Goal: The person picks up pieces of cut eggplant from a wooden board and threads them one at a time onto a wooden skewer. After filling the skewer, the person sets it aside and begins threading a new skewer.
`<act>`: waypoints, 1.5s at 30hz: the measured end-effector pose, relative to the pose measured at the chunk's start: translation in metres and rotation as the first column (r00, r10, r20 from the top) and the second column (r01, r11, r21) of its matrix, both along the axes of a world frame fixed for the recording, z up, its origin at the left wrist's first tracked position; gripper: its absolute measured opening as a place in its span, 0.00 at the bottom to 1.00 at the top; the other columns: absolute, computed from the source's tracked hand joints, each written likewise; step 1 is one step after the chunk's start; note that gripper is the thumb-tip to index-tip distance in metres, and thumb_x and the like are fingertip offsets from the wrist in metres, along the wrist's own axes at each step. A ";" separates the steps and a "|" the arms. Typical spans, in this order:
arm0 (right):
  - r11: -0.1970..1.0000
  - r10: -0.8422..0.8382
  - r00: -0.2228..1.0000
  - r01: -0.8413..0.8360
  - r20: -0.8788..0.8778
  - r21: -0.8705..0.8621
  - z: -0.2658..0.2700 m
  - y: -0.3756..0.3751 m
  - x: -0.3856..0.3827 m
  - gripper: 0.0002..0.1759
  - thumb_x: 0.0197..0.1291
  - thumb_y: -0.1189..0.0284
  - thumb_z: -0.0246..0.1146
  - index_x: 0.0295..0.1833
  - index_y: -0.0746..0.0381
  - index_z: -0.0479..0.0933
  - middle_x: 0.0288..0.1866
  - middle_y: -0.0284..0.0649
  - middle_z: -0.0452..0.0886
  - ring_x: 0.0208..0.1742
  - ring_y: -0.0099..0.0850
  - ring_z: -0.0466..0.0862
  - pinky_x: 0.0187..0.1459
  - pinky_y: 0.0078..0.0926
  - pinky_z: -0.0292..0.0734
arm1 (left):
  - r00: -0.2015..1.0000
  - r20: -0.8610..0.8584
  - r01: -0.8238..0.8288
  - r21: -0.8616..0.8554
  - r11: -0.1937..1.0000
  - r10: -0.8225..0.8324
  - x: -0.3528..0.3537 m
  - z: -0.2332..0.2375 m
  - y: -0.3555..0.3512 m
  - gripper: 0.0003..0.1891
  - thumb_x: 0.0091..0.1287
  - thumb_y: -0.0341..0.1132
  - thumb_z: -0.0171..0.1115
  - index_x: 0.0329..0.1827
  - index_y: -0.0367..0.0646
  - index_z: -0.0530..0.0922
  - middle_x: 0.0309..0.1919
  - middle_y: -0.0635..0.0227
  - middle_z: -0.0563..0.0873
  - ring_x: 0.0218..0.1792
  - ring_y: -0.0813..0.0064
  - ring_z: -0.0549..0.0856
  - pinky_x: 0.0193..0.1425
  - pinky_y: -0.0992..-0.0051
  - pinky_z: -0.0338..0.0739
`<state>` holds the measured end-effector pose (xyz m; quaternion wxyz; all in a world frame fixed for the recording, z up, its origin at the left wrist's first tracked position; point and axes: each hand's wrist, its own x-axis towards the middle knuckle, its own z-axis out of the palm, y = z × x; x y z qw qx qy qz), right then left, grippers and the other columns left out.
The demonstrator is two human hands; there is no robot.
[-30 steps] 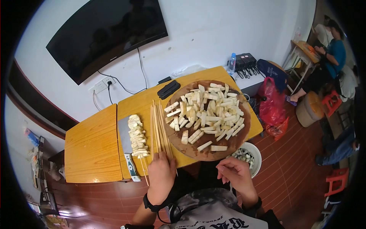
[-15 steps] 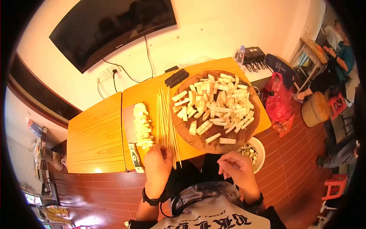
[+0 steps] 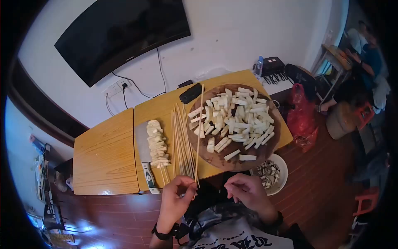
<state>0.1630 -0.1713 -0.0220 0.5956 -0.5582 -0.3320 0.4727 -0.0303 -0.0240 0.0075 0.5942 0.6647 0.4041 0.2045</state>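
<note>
My left hand point(image 3: 179, 197) pinches the lower end of a single bamboo skewer point(image 3: 200, 133), which points up and away across the left edge of the round wooden board point(image 3: 219, 164). My right hand point(image 3: 247, 191) hovers by the board's near edge, its fingers curled with nothing visible in them. Cut pale sticks point(image 3: 253, 116), perhaps a peeled vegetable, are heaped on the board. Left of it lies a bundle of bare bamboo skewers point(image 3: 179, 143). Filled skewers of pale slices point(image 3: 157, 143) rest beside them, partly over the blade of a cleaver point(image 3: 149, 176).
The wooden table point(image 3: 103, 153) stands against the wall under a television point(image 3: 124, 37). A white bowl of scraps point(image 3: 285, 176) is below the board's right edge. A black case point(image 3: 191, 93), red plastic bag point(image 3: 299, 112) and bottle point(image 3: 259, 65) are nearby. Another person point(image 3: 369, 62) sits at far right.
My left hand has moved from the filled skewers to the right and now holds up one bare skewer. My right hand has shifted slightly left and down. The picture's colour has turned cooler and darker.
</note>
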 end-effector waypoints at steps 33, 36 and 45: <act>0.984 0.169 0.961 -0.175 0.218 0.010 -0.004 -0.076 0.068 0.08 0.69 0.81 0.66 0.50 0.67 0.87 0.32 0.36 0.89 0.26 0.19 0.85 0.27 0.17 0.76 | 0.785 0.616 0.030 0.081 0.996 -0.073 0.011 0.012 0.014 0.15 0.57 0.13 0.75 0.43 0.33 0.80 0.38 0.59 0.87 0.39 0.71 0.88 0.46 0.73 0.86; 0.957 0.279 0.930 -0.291 0.241 0.015 -0.004 -0.064 0.061 0.11 0.69 0.81 0.64 0.54 0.67 0.86 0.33 0.36 0.89 0.26 0.20 0.85 0.26 0.18 0.76 | 0.782 0.609 0.124 0.061 0.990 -0.135 0.026 0.013 0.010 0.16 0.55 0.12 0.75 0.43 0.33 0.80 0.38 0.59 0.87 0.40 0.69 0.88 0.47 0.72 0.85; 0.988 -0.140 0.983 0.130 0.120 0.088 -0.011 -0.085 0.070 0.08 0.71 0.80 0.64 0.50 0.71 0.85 0.32 0.36 0.83 0.31 0.21 0.81 0.34 0.19 0.73 | 0.980 0.201 -0.023 0.201 0.979 -0.018 0.058 0.004 0.044 0.09 0.69 0.30 0.72 0.49 0.37 0.84 0.43 0.65 0.87 0.37 0.75 0.86 0.41 0.74 0.81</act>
